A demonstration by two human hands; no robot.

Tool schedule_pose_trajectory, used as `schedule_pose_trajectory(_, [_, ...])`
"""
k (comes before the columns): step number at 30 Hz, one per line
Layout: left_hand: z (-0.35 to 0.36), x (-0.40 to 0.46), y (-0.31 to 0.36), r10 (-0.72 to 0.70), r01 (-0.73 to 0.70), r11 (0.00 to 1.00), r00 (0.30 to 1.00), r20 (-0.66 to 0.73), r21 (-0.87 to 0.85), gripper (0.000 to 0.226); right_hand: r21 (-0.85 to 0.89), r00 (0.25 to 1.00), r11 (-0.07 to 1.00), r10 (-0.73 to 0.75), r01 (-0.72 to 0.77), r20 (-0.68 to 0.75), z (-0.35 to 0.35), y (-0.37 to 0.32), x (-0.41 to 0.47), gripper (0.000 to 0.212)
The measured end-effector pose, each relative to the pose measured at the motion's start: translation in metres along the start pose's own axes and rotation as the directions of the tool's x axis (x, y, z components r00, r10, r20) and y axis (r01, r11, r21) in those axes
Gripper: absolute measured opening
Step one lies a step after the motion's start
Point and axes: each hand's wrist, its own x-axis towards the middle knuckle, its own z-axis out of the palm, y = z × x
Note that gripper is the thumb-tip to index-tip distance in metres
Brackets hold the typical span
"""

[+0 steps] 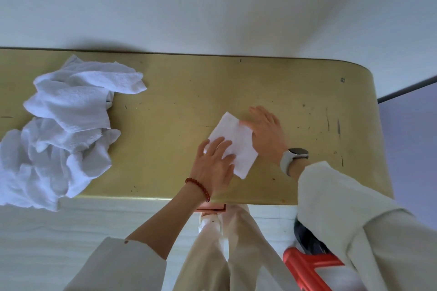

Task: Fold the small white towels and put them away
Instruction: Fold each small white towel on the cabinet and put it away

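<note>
Left hand (214, 164) and right hand (266, 131), grip spread flat, press folded towel (238, 144); no writing legible.

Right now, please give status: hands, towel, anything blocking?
Left hand and right hand flat, pressing folded towel on table. Pile of unfolded towels waits at left. Nothing in the way.

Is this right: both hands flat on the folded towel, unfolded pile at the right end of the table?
Not quite. The head view shows the pile of unfolded towels at the left end of the table, not the right. The rest holds: left hand and right hand both press flat on the folded towel.
</note>
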Motion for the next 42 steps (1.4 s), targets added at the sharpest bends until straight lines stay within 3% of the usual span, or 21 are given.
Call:
schedule_pose_trajectory(2, [0.001, 0.0, -0.004, -0.08, 0.076, 0.996, 0.994, 0.08, 0.05, 0.043, 0.3, 0.96, 0.941, 0.215, -0.154, -0.18, 0.007, -0.004, -0.013, 0.037])
schedule_pose_trajectory(3, [0.002, -0.002, -0.006, -0.115, 0.108, 0.992, 0.987, 0.112, 0.066, 0.046, 0.435, 0.911, 0.867, 0.359, -0.244, -0.204, 0.011, -0.006, -0.021, 0.029])
schedule_pose_trajectory(5, [0.005, -0.006, -0.01, -0.138, 0.127, 0.989, 0.976, 0.169, 0.075, 0.05, 0.604, 0.816, 0.678, 0.573, -0.418, -0.079, 0.018, -0.009, -0.039, 0.02])
schedule_pose_trajectory(8, [0.007, -0.008, -0.013, -0.136, 0.126, 0.99, 0.972, 0.192, 0.066, 0.05, 0.614, 0.786, 0.574, 0.605, -0.542, 0.128, 0.028, -0.016, -0.051, 0.02])
schedule_pose_trajectory(12, [0.004, -0.005, -0.012, -0.143, 0.138, 0.99, 0.967, 0.209, 0.04, 0.049, 0.655, 0.712, 0.442, 0.668, -0.613, 0.215, 0.032, -0.021, -0.043, 0.044])
schedule_pose_trajectory(15, [0.004, -0.006, -0.015, -0.133, 0.131, 0.991, 0.972, 0.194, 0.026, 0.05, 0.692, 0.659, 0.335, 0.703, -0.64, 0.269, 0.033, -0.026, -0.036, 0.043])
schedule_pose_trajectory(18, [0.005, -0.006, -0.014, -0.138, 0.142, 0.99, 0.972, 0.189, -0.01, 0.045, 0.712, 0.673, 0.345, 0.699, -0.612, 0.24, 0.031, -0.034, -0.033, 0.041])
schedule_pose_trajectory(21, [0.002, -0.003, -0.012, -0.171, 0.19, 0.979, 0.964, 0.203, -0.076, 0.045, 0.749, 0.742, 0.441, 0.664, -0.494, 0.097, 0.023, -0.043, -0.035, 0.032])
schedule_pose_trajectory(23, [-0.004, -0.002, -0.012, -0.269, 0.301, 0.926, 0.949, 0.164, -0.226, 0.043, 0.768, 0.814, 0.522, 0.581, -0.371, -0.002, 0.012, -0.051, -0.039, 0.021])
schedule_pose_trajectory(25, [-0.016, -0.002, -0.014, -0.404, 0.381, 0.797, 0.913, 0.055, -0.468, 0.039, 0.752, 0.893, 0.609, 0.445, -0.251, -0.062, -0.003, -0.057, -0.044, 0.022])
schedule_pose_trajectory(27, [-0.03, -0.003, -0.019, -0.52, 0.406, 0.596, 0.853, 0.053, -0.693, 0.04, 0.724, 0.956, 0.674, 0.285, -0.146, -0.073, -0.023, -0.066, -0.049, 0.027])
schedule_pose_trajectory(29, [-0.047, -0.005, -0.026, -0.56, 0.411, 0.241, 0.799, 0.22, -0.879, 0.044, 0.722, 0.985, 0.686, 0.168, -0.085, -0.044, -0.044, -0.078, -0.054, 0.027])
schedule_pose_trajectory(31, [-0.065, -0.011, -0.032, -0.472, 0.376, -0.173, 0.779, 0.412, -0.91, 0.034, 0.775, 0.994, 0.629, 0.112, -0.066, -0.006, -0.063, -0.089, -0.063, 0.025])
schedule_pose_trajectory(32, [-0.072, -0.016, -0.035, -0.396, 0.366, -0.327, 0.784, 0.478, -0.871, 0.024, 0.812, 0.996, 0.581, 0.094, -0.056, 0.001, -0.07, -0.093, -0.068, 0.024])
schedule_pose_trajectory(34, [-0.08, -0.03, -0.041, -0.248, 0.34, -0.533, 0.813, 0.527, -0.775, 0.013, 0.869, 0.997, 0.491, 0.078, -0.057, 0.021, -0.078, -0.099, -0.081, 0.021])
schedule_pose_trajectory(35, [-0.083, -0.038, -0.043, -0.209, 0.314, -0.572, 0.837, 0.505, -0.757, 0.014, 0.887, 0.996, 0.456, 0.085, -0.07, 0.035, -0.08, -0.1, -0.086, 0.02])
schedule_pose_trajectory(37, [-0.087, -0.053, -0.041, -0.221, 0.272, -0.552, 0.864, 0.453, -0.788, 0.017, 0.908, 0.99, 0.406, 0.125, -0.108, 0.062, -0.078, -0.101, -0.095, 0.017])
schedule_pose_trajectory(39, [-0.089, -0.069, -0.035, -0.329, 0.254, -0.467, 0.839, 0.433, -0.847, 0.016, 0.916, 0.978, 0.369, 0.189, -0.156, 0.091, -0.07, -0.101, -0.102, 0.005])
schedule_pose_trajectory(42, [-0.091, -0.101, -0.025, -0.536, 0.243, -0.131, 0.798, 0.275, -0.961, 0.013, 0.918, 0.951, 0.28, 0.209, -0.282, 0.229, -0.051, -0.104, -0.111, 0.033])
